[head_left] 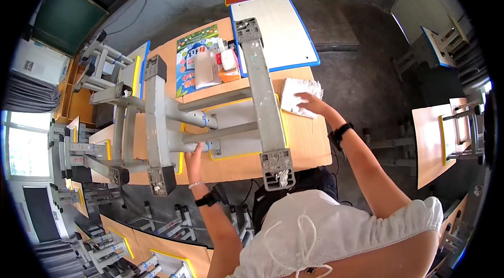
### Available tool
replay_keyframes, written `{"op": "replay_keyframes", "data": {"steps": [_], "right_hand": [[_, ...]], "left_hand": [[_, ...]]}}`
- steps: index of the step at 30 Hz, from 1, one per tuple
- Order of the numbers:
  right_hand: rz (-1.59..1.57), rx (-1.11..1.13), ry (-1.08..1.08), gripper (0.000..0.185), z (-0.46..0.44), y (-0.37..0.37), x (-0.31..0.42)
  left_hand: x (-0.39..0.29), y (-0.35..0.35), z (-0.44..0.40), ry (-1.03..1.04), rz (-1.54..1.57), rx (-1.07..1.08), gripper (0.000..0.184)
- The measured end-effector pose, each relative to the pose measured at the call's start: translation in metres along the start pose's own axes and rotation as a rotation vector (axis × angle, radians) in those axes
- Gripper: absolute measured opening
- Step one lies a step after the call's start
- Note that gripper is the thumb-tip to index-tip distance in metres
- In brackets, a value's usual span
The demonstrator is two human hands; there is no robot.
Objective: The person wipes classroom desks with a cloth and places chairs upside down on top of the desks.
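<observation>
An upturned stool with grey metal legs rests on a light wooden desk, its yellow-edged seat face down. My left hand is closed at the stool's lower metal post, with most of its fingers hidden behind the frame. To the right of the stool, my right hand holds a folded white cloth against the desktop near its right edge. Scuffed plastic caps cover the stool's feet.
Behind the stool lie a colourful printed sheet, a pale box-like item and small packets. A blue-edged white board lies at the back. Another upturned stool stands to the left. More desks stand around the room.
</observation>
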State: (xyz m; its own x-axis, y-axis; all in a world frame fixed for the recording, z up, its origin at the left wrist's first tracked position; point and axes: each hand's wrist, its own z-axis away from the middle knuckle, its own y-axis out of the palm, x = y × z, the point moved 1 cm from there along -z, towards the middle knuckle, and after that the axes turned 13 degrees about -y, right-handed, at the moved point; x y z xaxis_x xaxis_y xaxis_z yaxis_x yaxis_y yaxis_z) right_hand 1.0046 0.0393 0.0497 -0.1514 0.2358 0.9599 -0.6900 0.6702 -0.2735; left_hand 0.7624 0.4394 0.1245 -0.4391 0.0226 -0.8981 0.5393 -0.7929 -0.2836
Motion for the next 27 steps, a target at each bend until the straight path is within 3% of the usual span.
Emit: {"op": "replay_keyframes", "data": {"steps": [1,2,4,6,8,9,11,13,14,16,17,19,21,22,25,27], "right_hand": [[0.401,-0.1,0.01,0.06,-0.008,-0.006,-0.013],[0.5,-0.169,0.068,0.065,-0.015,-0.007,-0.03],[0.857,-0.093,0.193,0.064,-0.019,0.004,-0.038],[0.925,0.161,0.167,0.071,-0.016,0.017,-0.046],[0.98,0.13,0.105,0.076,-0.007,0.027,-0.053],[0.998,0.145,0.031,0.077,0.004,0.029,-0.057],[1.026,0.218,-0.087,0.079,0.037,0.036,-0.058],[1.048,0.327,-0.238,0.081,0.084,0.045,-0.064],[1.065,0.447,-0.221,0.08,0.106,0.045,-0.054],[0.958,0.517,-0.315,0.078,0.131,0.031,-0.044],[0.979,0.543,-0.338,0.077,0.124,0.024,-0.053],[1.047,0.572,-0.368,0.073,0.085,0.003,-0.074],[1.095,0.532,-0.363,0.07,0.035,-0.031,-0.069],[1.113,0.516,-0.253,0.068,0.001,-0.044,-0.078],[0.952,0.258,-0.178,0.066,-0.068,-0.08,-0.101],[0.885,0.141,-0.147,0.067,-0.063,-0.071,-0.104]], "left_hand": [[0.007,-0.002,0.005,-0.029,-0.097,0.034,0.043],[0.014,-0.002,0.011,-0.057,-0.194,0.069,0.049],[0.025,0.003,0.028,-0.127,-0.44,0.112,0.062],[0.035,0.015,0.053,-0.269,-0.621,0.173,0.07],[0.043,0.031,0.08,-0.376,-0.768,0.324,0.069],[0.052,0.043,0.098,-0.556,-0.397,0.398,0.061],[0.099,0.046,0.158,-0.523,0.008,0.345,0.053],[0.173,0.074,0.148,-0.356,-0.137,0.502,0.049],[0.212,0.096,0.133,-0.214,-0.481,0.684,0.048],[0.095,0.151,0.165,-0.297,-0.752,0.63,0.052],[0.071,0.175,0.165,-0.222,-0.612,0.676,0.049],[0.078,0.21,0.161,-0.044,-0.602,0.635,0.049],[0.056,0.255,0.152,-0.004,-0.751,0.458,0.055],[0.049,0.277,0.143,0.051,-0.691,0.375,0.059],[0.024,0.333,0.123,0.112,-0.693,0.183,0.066],[0.006,0.36,0.118,0.104,-0.781,0.115,0.069]]}}
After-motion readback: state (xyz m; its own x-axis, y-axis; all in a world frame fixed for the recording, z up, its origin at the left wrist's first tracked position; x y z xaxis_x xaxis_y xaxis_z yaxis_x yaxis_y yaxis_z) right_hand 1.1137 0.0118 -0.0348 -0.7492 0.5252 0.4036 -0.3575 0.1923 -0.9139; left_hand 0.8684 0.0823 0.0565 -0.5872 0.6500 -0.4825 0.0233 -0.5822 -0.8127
